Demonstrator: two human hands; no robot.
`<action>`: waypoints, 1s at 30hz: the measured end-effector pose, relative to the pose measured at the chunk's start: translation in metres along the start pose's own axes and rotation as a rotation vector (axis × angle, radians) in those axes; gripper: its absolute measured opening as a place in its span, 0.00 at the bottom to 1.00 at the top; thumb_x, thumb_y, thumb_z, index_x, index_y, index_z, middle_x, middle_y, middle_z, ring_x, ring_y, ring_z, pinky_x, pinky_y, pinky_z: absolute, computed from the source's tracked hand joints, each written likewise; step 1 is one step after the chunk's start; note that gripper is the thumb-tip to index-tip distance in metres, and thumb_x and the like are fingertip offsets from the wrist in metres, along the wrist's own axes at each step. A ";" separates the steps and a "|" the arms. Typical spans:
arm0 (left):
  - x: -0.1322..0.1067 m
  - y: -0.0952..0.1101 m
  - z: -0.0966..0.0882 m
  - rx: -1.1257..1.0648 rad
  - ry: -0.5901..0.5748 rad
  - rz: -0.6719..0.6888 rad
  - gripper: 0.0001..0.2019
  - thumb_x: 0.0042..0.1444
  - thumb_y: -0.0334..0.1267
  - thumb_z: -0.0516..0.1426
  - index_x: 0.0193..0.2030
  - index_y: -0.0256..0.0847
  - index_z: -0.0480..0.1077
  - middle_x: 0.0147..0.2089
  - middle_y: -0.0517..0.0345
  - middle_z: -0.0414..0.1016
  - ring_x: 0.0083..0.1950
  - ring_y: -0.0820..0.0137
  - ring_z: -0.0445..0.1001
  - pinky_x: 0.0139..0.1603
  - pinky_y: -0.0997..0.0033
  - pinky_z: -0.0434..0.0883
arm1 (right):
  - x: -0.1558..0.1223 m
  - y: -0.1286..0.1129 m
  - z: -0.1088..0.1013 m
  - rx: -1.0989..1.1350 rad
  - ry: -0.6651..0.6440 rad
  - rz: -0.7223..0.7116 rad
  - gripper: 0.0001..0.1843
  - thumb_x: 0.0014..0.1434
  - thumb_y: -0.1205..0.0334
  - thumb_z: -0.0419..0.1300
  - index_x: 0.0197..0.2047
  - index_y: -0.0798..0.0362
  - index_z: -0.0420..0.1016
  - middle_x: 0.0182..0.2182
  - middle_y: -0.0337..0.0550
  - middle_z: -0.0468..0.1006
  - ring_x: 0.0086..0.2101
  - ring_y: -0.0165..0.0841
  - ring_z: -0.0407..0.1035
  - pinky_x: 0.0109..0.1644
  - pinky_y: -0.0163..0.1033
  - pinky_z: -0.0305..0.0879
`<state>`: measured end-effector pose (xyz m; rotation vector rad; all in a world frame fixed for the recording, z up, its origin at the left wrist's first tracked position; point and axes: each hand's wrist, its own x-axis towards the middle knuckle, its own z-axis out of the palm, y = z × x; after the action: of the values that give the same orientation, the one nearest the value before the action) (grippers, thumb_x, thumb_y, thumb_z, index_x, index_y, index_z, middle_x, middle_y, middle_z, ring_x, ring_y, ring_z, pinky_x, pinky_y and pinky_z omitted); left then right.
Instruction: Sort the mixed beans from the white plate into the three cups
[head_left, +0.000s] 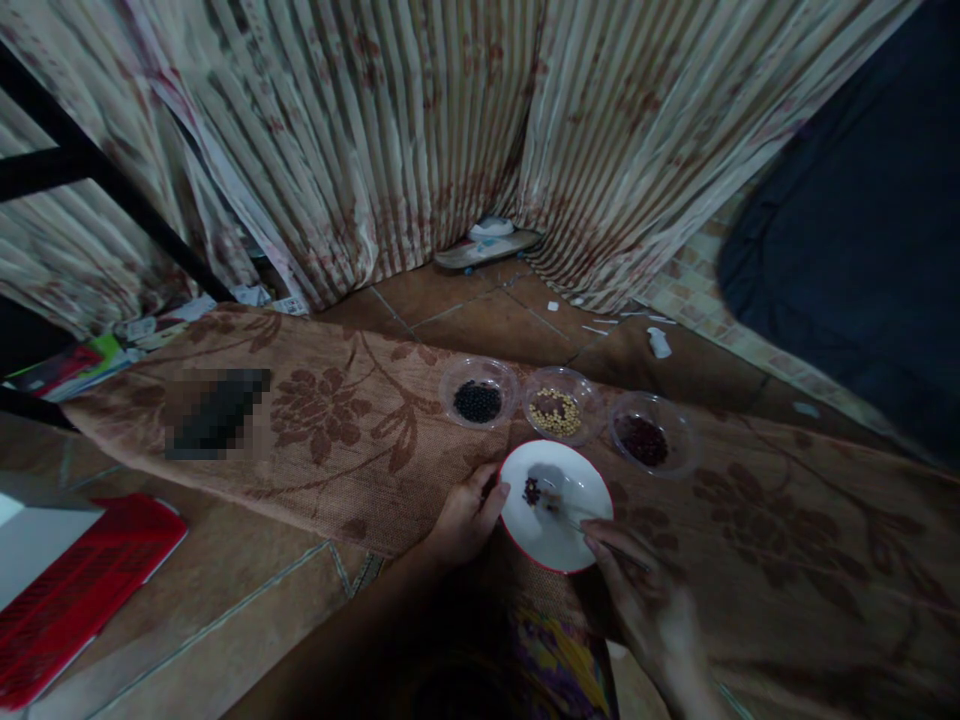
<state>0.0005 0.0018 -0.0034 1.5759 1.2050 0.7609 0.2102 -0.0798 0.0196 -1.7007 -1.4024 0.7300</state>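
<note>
A white bowl with a red rim (517, 535) is tilted slightly in front of me, and my left hand (470, 510) grips its left edge, thumb over the rim. Inside it lies a small cluster of dark red beans (532, 491). My right hand (637, 580) is closed around a thin spoon (574, 522), whose blurred end dips into the bowl. Just beyond stand three clear plastic bowls in a row: one with black beans (477, 402), one with yellow soybeans (555, 412) and one with dark red beans (641, 441).
A brown flowered cloth (322, 490) covers the long bench under the bowls. A pixelated dark object (217, 415) lies on its left part. Behind are striped curtains (442, 120) and a skateboard (487, 250) on the tiled floor. A red crate (97, 580) sits at left.
</note>
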 end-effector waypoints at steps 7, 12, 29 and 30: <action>0.000 -0.001 0.000 -0.007 0.006 -0.011 0.17 0.62 0.43 0.48 0.54 0.40 0.66 0.43 0.55 0.78 0.41 0.67 0.75 0.43 0.71 0.69 | 0.010 -0.014 -0.024 0.001 0.228 0.012 0.13 0.53 0.51 0.61 0.35 0.51 0.79 0.36 0.46 0.80 0.37 0.39 0.75 0.40 0.42 0.72; 0.001 -0.001 -0.001 0.000 0.012 -0.027 0.17 0.62 0.43 0.49 0.54 0.40 0.66 0.45 0.54 0.78 0.42 0.66 0.75 0.45 0.70 0.69 | 0.047 -0.021 -0.063 -0.064 0.604 -0.118 0.13 0.51 0.51 0.63 0.31 0.53 0.78 0.32 0.47 0.79 0.35 0.39 0.74 0.42 0.44 0.70; 0.000 -0.001 0.001 -0.010 0.017 0.001 0.17 0.62 0.43 0.48 0.53 0.40 0.67 0.44 0.54 0.78 0.42 0.67 0.75 0.44 0.71 0.69 | 0.006 -0.027 0.002 0.072 0.088 -0.067 0.10 0.54 0.53 0.60 0.35 0.50 0.79 0.38 0.46 0.80 0.40 0.38 0.74 0.42 0.39 0.72; 0.000 -0.001 0.001 -0.006 0.018 0.002 0.17 0.62 0.43 0.48 0.53 0.40 0.67 0.44 0.54 0.78 0.42 0.67 0.75 0.45 0.71 0.69 | 0.005 -0.027 0.007 0.072 0.043 -0.078 0.11 0.56 0.53 0.59 0.35 0.49 0.79 0.38 0.46 0.80 0.40 0.38 0.74 0.42 0.39 0.72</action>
<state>0.0009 0.0010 -0.0044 1.5686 1.2130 0.7804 0.1919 -0.0715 0.0392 -1.5886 -1.3888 0.6885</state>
